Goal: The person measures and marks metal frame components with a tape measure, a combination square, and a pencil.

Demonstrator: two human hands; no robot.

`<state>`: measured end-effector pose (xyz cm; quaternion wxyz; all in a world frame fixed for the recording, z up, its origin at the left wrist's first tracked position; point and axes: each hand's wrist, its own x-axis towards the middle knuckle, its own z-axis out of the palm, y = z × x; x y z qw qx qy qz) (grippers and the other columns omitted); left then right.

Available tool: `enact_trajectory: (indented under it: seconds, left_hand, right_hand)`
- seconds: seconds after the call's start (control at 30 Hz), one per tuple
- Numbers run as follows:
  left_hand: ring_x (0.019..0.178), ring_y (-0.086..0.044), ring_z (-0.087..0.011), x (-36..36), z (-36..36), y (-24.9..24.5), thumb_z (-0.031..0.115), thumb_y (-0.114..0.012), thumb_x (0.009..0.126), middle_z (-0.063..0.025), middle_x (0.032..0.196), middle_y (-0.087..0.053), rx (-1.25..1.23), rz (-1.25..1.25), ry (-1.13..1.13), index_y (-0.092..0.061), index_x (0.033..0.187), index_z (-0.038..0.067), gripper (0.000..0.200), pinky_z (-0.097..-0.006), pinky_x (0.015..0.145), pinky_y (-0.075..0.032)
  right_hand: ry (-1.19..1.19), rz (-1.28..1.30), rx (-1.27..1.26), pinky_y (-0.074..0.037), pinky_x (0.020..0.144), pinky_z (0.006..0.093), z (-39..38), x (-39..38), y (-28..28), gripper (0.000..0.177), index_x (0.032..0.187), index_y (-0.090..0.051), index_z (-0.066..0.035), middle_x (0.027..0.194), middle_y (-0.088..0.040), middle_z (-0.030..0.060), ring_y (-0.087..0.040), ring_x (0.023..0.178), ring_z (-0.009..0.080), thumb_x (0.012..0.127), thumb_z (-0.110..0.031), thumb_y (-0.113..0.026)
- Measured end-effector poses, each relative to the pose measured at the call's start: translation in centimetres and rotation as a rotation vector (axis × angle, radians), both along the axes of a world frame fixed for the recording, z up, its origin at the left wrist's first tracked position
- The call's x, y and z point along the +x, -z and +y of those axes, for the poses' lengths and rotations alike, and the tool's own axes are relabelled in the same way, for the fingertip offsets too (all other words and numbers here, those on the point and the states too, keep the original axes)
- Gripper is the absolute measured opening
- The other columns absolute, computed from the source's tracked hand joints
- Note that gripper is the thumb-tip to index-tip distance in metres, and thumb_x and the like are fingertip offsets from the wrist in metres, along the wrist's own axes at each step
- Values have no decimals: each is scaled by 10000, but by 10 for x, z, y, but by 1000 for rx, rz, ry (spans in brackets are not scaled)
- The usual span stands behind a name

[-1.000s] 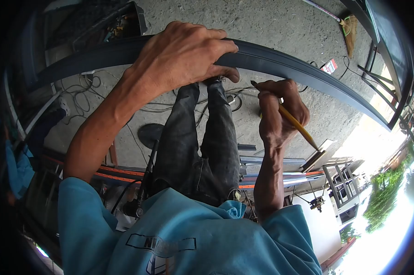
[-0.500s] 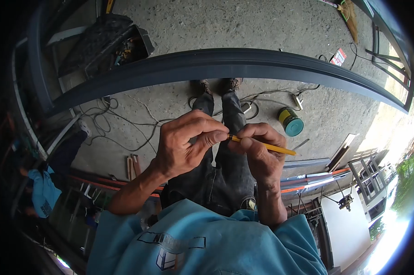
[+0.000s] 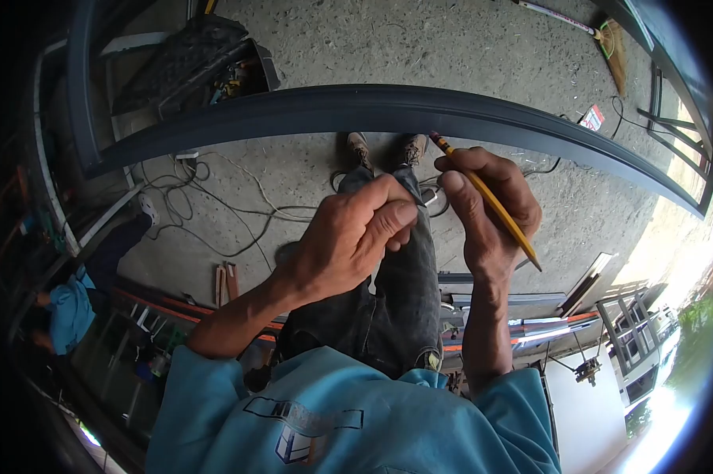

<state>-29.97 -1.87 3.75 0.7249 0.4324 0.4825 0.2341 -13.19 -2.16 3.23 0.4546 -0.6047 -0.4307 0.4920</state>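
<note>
A yellow pencil (image 3: 492,204) is gripped between the thumb and fingers of my right hand (image 3: 494,197). Its eraser end points up toward a dark metal frame bar (image 3: 332,110), and its sharpened tip points down to the right. My left hand (image 3: 356,229) is closed over my legs, thumb pressed against the curled index finger. Whatever may be inside that hand is hidden. A gap separates the left hand from the pencil. The bar runs across the view just beyond both hands.
An open toolbox (image 3: 257,67) lies behind the bar at upper left. Cables (image 3: 214,197) snake over the concrete floor. A broom (image 3: 611,55) lies at upper right. Another person in a blue shirt (image 3: 73,312) is at far left. Metal frames (image 3: 633,312) stand at right.
My hands have moved apart. The left hand has let go of the pencil's eraser end; the right has lifted the pencil up and right. The green-lidded can is now out of sight.
</note>
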Motion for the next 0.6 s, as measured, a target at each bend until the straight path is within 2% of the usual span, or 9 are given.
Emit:
enact_trajectory:
  seconds: [0.03, 0.1, 0.13, 0.17, 0.23, 0.27, 0.33, 0.47, 0.6]
  left_hand:
    - [640, -577, -102, -1, 5, 3, 188, -575, 883, -52, 726, -588, 634, 305, -64, -601, 951, 48, 158, -181, 461, -446]
    - [757, -600, -132, -14, 40, 5, 88, -692, 771, -57, 799, -614, 894, 536, -42, -628, 968, 51, 210, -227, 548, -492]
    - [780, -602, -166, -19, 48, 10, 63, -759, 667, -55, 854, -622, 943, 544, 41, -633, 1014, 62, 368, -267, 609, -507]
    - [780, -602, -166, -20, 51, 8, 63, -759, 667, -55, 854, -622, 945, 546, 34, -633, 1014, 62, 368, -267, 609, -507]
    - [801, -604, -209, -21, 57, 2, 66, -774, 607, -51, 902, -631, 1036, 546, 188, -645, 1010, 69, 423, -298, 667, -522]
    - [801, -604, -209, -23, 61, 5, 66, -774, 607, -51, 902, -631, 1034, 544, 188, -645, 1010, 69, 423, -298, 667, -522]
    - [840, -613, -227, -28, 70, 14, 47, -773, 557, -45, 937, -655, 1095, 702, 233, -657, 987, 74, 446, -307, 735, -531]
    - [946, -610, -208, -32, 67, 32, 30, -768, 543, -45, 1060, -647, 1039, 724, 301, -667, 966, 79, 438, -298, 796, -515]
    - [955, -606, -201, -31, 71, 30, 15, -761, 541, -42, 1060, -647, 1020, 708, 343, -665, 964, 77, 438, -294, 793, -515]
  right_hand:
    - [-27, -121, 72, -488, 637, 234, 4, 1, 0, 172, 939, -638, -17, 790, -655, 69, -629, 713, 126, 776, -58, -673]
    - [-7, -152, 108, -485, 622, 235, 0, -11, 5, 173, 931, -640, -18, 778, -649, 78, -630, 699, 133, 760, -39, -664]
    - [23, -190, 149, -483, 606, 237, 0, -18, 7, 178, 922, -643, -19, 766, -644, 87, -632, 685, 139, 745, -20, -654]
    - [24, -366, 241, -474, 577, 242, 1, -24, 6, 178, 911, -642, -19, 738, -625, 102, -625, 650, 161, 734, -5, -632]
    - [36, -434, 197, -480, 655, 241, 2, -31, 7, 115, 892, -641, -8, 805, -658, 113, -629, 712, 146, 783, -44, -634]
    - [35, -435, 196, -480, 655, 241, 2, -33, 8, 115, 892, -641, -8, 805, -658, 113, -629, 712, 146, 783, -44, -634]
    - [48, -443, 239, -479, 659, 248, -1, -34, 10, 123, 897, -638, -5, 801, -651, 121, -631, 719, 164, 776, -25, -631]
    - [164, -421, 332, -485, 658, 264, -6, -45, 24, 122, 888, -616, 14, 791, -649, 135, -633, 718, 185, 768, 37, -604]
    - [143, -448, 380, -488, 643, 261, -4, -45, 26, 147, 904, -599, 6, 774, -648, 134, -633, 690, 185, 763, 48, -586]
